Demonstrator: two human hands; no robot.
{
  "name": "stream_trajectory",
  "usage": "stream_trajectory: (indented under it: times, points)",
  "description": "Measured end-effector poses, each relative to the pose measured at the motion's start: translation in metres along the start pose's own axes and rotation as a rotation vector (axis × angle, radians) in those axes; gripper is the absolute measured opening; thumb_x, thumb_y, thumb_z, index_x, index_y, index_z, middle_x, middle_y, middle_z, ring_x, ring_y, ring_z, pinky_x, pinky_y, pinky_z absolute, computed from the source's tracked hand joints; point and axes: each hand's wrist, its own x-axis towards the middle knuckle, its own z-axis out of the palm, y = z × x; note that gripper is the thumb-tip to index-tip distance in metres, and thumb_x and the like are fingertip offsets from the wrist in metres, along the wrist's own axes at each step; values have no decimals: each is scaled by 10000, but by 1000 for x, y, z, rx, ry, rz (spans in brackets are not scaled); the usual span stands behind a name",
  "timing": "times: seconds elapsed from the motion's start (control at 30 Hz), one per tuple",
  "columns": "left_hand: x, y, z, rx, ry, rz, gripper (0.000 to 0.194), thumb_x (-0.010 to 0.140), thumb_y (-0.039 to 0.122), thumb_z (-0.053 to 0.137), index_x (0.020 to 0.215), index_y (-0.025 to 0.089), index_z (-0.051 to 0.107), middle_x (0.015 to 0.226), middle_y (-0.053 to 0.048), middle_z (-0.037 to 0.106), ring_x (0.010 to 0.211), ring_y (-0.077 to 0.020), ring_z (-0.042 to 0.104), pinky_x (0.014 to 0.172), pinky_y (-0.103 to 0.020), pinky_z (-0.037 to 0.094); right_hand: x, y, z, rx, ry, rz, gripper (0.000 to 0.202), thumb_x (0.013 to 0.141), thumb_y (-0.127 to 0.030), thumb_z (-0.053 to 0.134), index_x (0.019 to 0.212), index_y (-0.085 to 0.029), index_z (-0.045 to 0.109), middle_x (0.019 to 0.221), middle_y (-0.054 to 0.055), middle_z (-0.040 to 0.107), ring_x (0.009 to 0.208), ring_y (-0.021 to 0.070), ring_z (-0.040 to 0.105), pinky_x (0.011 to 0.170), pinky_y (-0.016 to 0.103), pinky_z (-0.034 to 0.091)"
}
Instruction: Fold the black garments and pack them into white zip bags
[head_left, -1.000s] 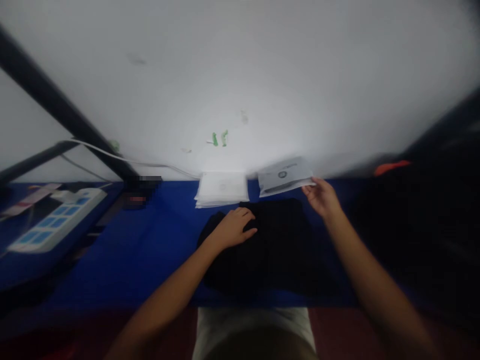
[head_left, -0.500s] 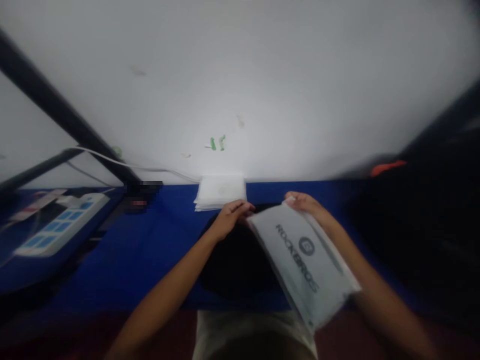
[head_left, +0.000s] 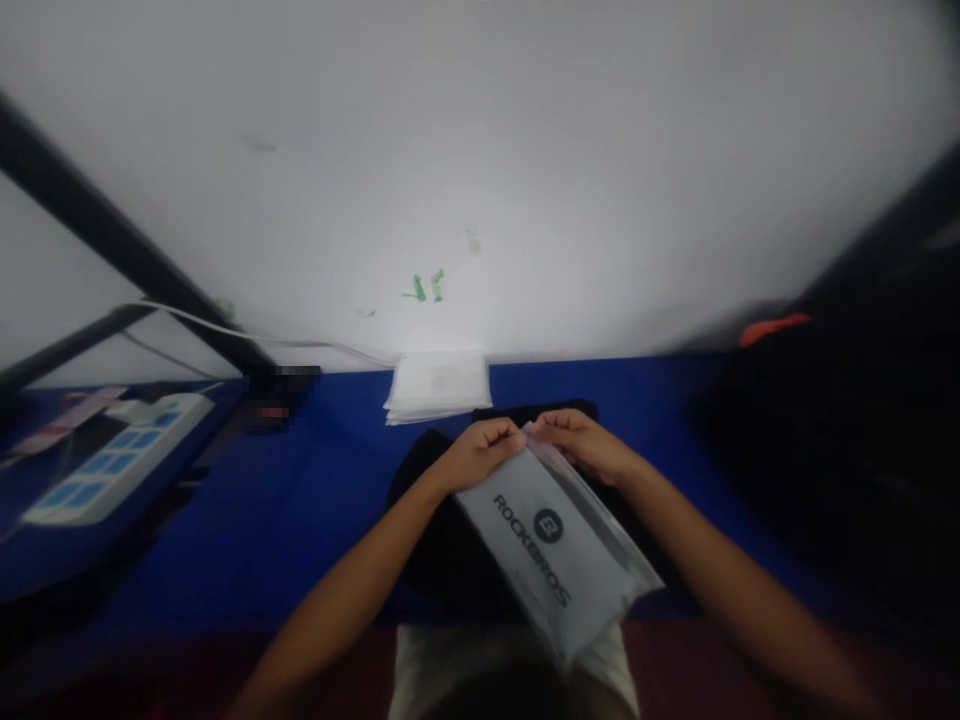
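A pale, translucent plastic bag [head_left: 540, 560] printed ROCKBROS hangs tilted between my hands, its lower corner toward my lap. My left hand [head_left: 484, 452] pinches its upper edge near the top corner. Close beside it, my right hand [head_left: 589, 442] grips the same edge, fingers closed. Beneath the bag and my hands lies a black fabric item [head_left: 427, 540], partly covered, so its exact kind cannot be made out. Just beyond my left hand rests a stack of white bags [head_left: 439, 385] on the blue tabletop [head_left: 277, 500].
A white power strip [head_left: 124, 460] with blue sockets sits at the left, and a white cable [head_left: 315, 343] runs along the white wall. Dark frame bars rise on both sides. At the right is a large black mass [head_left: 840, 470] with an orange piece [head_left: 772, 328] on top.
The bag has moved left and slightly down. My right hand has come leftward, close to my left hand, which now pinches the bag's top edge. More of the black item shows behind my hands.
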Motion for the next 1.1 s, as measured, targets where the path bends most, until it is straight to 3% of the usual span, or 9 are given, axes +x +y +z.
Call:
stream_trajectory:
  times: [0.2,0.47,0.63,0.73,0.83,0.93,1.1]
  points:
    - [1,-1,-5,-14,86,20,390,880,514,542,713,164,504,640,37,430,562,-85,369,505,-193,304,-7,-7,2,-82,-9,-86,373,759,-483,725,662,-172,542,522,-77,442,444,51,335,423,188,245]
    - [-6,-16,-57,-100,358,-35,372,836,511,611,711,168,540,574,51,441,486,-71,349,463,-195,272,-17,-21,-15,-323,-112,-131,371,798,-464,687,640,-175,515,514,-71,460,440,59,386,425,189,279]
    - [-14,-18,-71,-103,449,-56,357,818,503,635,712,170,560,563,54,454,477,-72,351,455,-195,264,-23,-30,-29,-466,-220,-70,332,834,-460,645,693,-177,542,512,-42,559,426,76,478,430,187,357]
    - [-16,-14,-71,-101,496,-48,353,812,501,644,718,172,557,567,59,454,481,-71,359,455,-192,267,-25,-32,-36,-457,-172,-117,298,847,-438,648,745,-162,595,568,-10,618,462,78,504,464,192,397]
    - [-17,-9,-67,-113,466,-41,356,816,505,639,724,172,555,575,58,457,483,-71,361,458,-192,272,-23,-31,-37,-351,-102,-199,286,851,-420,655,990,-171,641,767,25,683,540,90,557,494,204,443]
    - [-16,-6,-56,-122,371,-41,371,831,514,619,712,170,545,588,51,461,491,-72,367,465,-195,283,-20,-28,-33,-341,-161,-226,298,873,-405,634,1084,-196,644,868,34,690,600,101,578,524,215,475]
    - [-15,-3,-33,-147,299,-44,375,862,504,587,706,171,513,597,53,437,505,-72,363,481,-196,301,-18,-21,-21,-387,-279,-195,298,862,-376,658,1085,-180,672,979,52,698,842,160,640,734,272,520]
